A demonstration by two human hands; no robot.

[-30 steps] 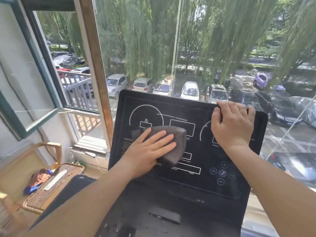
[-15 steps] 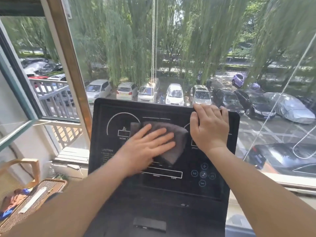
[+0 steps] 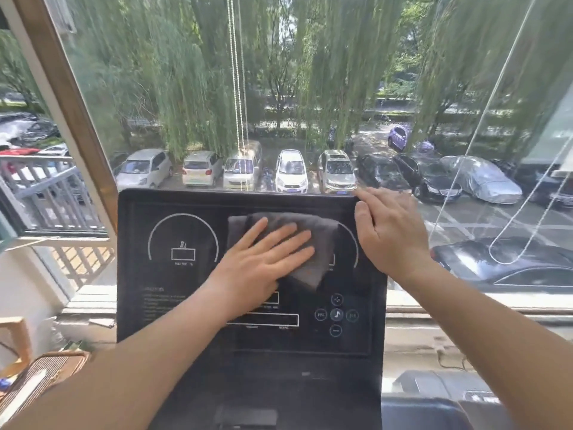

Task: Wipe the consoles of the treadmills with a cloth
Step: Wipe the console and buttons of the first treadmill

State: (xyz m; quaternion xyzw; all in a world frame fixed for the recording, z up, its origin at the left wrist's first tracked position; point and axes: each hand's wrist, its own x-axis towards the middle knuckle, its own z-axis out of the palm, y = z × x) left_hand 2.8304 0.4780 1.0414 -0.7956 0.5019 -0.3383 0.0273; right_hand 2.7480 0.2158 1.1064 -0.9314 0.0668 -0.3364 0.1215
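Nearest, below the console (image 3: 173, 305), a dark matte deck carries one small flat rectangular tab. The console is a flat, glossy black panel with rounded corners, printed with thin white arcs, boxes and round buttons. The left hand (image 3: 263, 262) lies on the middle of the console with straight, spread fingers (image 3: 297, 237), pressing the cloth (image 3: 319, 243) flat against it. The cloth is a soft, grey, napped rag, folded and creased, reaching toward the console's right arc. The right hand (image 3: 390, 237) steadies the console's top right corner, its fingers hooked over the edge, though the tips are blurred. By my reading the wipe is midway: the centre is under the cloth, while the left arc, the lower buttons and any other treadmills remain. Behind the console stands clear window glass (image 3: 310, 88) with a beaded cord, then parked cars (image 3: 291, 170) and drooping willows.
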